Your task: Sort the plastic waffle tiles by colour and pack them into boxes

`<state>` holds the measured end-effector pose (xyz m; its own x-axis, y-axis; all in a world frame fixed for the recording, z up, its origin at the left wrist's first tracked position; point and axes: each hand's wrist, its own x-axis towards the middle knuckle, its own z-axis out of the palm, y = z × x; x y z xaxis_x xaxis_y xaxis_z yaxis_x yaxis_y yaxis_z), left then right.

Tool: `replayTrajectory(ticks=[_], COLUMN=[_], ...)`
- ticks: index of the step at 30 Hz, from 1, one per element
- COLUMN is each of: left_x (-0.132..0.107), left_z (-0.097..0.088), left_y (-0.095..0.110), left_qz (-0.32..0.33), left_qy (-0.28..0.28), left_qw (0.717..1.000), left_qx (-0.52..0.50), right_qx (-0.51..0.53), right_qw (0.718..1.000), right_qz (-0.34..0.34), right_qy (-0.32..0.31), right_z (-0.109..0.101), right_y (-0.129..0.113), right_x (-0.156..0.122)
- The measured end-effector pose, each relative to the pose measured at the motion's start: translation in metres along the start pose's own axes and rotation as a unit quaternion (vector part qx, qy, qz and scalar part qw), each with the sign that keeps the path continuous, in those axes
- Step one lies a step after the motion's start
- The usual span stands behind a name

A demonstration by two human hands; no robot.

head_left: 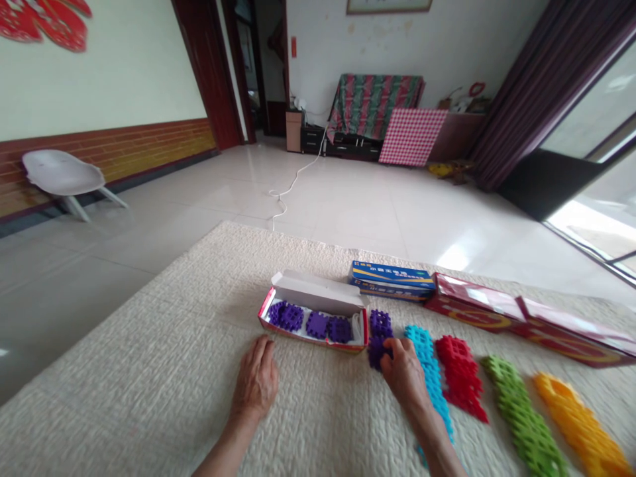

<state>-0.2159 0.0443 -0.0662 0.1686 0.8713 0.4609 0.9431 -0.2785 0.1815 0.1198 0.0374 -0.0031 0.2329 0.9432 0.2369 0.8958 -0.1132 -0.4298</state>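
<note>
My right hand [403, 371] has its fingers closed on a dark purple toothed plastic building piece [378, 354], at the near end of a short purple row. Another purple piece [380, 320] lies just beyond it. My left hand [257, 376] lies flat on the quilted cover, fingers stretched out and holding nothing, near the front left corner of an open box [312, 340]. Several purple pieces [290, 317] sit inside the box on a white lining. Beside my right forearm runs a row of light blue pieces [431, 371], partly hidden by the arm.
Rows of red [458, 371], green [521, 414] and yellow pieces [581, 424] lie to the right. Behind them stand a blue box [391, 281] and two red boxes [474, 303] [571, 331]. A quilted cover [163, 358] spreads underneath. A white chair [64, 173] stands far left.
</note>
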Motion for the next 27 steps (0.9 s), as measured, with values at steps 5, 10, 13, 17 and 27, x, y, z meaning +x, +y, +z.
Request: replayTrajectory(ticks=[5, 10, 13, 17, 27], left_x=[0.000, 0.001, 0.001, 0.002, 0.001], left_z=[0.000, -0.001, -0.002, -0.004, -0.005], left_y=[0.000, 0.001, 0.002, 0.003, 0.005], left_qz=[-0.005, -0.011, -0.015, -0.024, -0.027], left_qy=[-0.001, 0.000, -0.004, -0.005, -0.003], left_qw=[1.000, 1.000, 1.000, 0.999, 0.999], left_qx=[-0.001, -0.010, -0.010, -0.025, -0.022], right_qx=[0.009, 0.045, 0.068, 0.079, 0.097], right_qw=[1.000, 0.996, 0.991, 0.989, 0.974], right_qz=[-0.016, -0.049, -0.060, -0.073, -0.185], right_qy=[-0.013, -0.064, -0.101, -0.098, -0.085], right_z=[-0.012, -0.018, -0.015, -0.011, -0.030], right_y=[-0.008, -0.015, -0.016, -0.015, -0.033], right_x=[-0.003, -0.017, -0.031, -0.047, -0.058])
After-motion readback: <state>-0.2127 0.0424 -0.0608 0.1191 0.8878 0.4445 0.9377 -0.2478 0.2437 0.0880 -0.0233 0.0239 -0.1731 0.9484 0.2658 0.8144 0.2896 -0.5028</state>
